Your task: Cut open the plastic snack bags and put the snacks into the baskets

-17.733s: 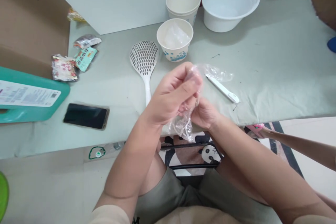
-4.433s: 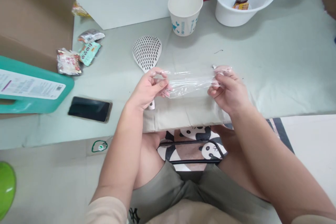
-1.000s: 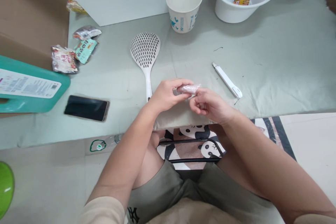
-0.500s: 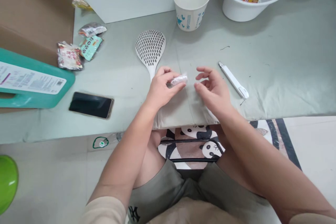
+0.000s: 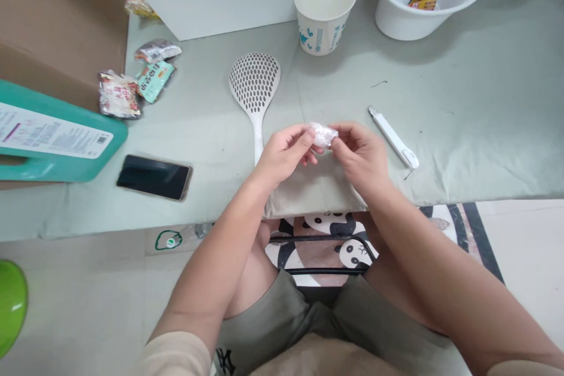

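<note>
Clear plastic film (image 5: 324,135), apparently already folded small but not yet let go, is pinched by the fingers of the left hand (image 5: 284,153) and right hand (image 5: 363,155), to the right of the skimmer (image 5: 256,110)

Soft, fairly bright, even light covers the tablecloth (image 5: 462,129), with a faint, diffuse shadow just below the fingers (image 5: 346,150). Pale highlights whiten the crumpled plastic wrap (image 5: 323,134) between them. Above and right of the fingers, the white bowl (image 5: 396,23) throws a blurry-edged shadow and looks stretched sideways. Far left of them, fine print on the teal jug (image 5: 57,173) is unreadable; far below-left, glare spots a glossy green plastic object (image 5: 11,299).
</note>
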`<state>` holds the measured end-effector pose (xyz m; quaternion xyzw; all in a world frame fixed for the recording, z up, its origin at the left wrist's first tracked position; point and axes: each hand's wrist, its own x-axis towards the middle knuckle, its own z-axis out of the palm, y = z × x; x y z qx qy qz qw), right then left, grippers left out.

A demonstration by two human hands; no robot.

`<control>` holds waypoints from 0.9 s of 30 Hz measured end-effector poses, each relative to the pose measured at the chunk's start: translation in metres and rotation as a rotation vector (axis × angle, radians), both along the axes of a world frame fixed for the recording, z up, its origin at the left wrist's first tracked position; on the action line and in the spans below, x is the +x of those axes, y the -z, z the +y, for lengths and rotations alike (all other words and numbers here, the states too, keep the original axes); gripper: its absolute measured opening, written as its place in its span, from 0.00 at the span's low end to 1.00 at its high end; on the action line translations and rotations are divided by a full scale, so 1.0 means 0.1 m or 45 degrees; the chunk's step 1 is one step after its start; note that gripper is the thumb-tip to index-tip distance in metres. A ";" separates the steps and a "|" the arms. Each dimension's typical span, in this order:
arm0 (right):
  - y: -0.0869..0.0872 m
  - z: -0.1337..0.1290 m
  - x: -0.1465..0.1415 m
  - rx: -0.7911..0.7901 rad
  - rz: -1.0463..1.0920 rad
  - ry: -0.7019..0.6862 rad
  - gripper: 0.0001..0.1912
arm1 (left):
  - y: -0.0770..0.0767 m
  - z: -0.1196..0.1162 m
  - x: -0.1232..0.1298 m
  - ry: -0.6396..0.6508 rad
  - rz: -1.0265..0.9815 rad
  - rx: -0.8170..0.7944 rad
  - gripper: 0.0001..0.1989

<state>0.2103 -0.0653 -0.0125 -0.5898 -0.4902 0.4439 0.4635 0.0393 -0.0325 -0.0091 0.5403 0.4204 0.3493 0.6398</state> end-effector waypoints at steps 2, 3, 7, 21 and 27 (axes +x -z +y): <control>-0.01 0.02 0.00 0.015 0.000 0.094 0.07 | 0.02 -0.01 0.02 0.015 -0.001 -0.001 0.26; -0.03 0.04 -0.02 0.023 0.002 0.111 0.05 | 0.03 -0.01 0.03 -0.009 0.008 0.013 0.24; -0.08 0.07 -0.16 0.046 0.099 0.074 0.03 | 0.07 0.01 0.02 -0.211 0.017 0.023 0.14; 0.00 0.04 -0.27 0.031 -0.130 0.067 0.13 | -0.10 -0.02 -0.43 -0.273 0.015 0.104 0.07; -0.01 0.08 -0.19 0.049 -0.275 0.358 0.08 | -0.18 0.02 -0.52 -0.280 -0.080 -0.010 0.09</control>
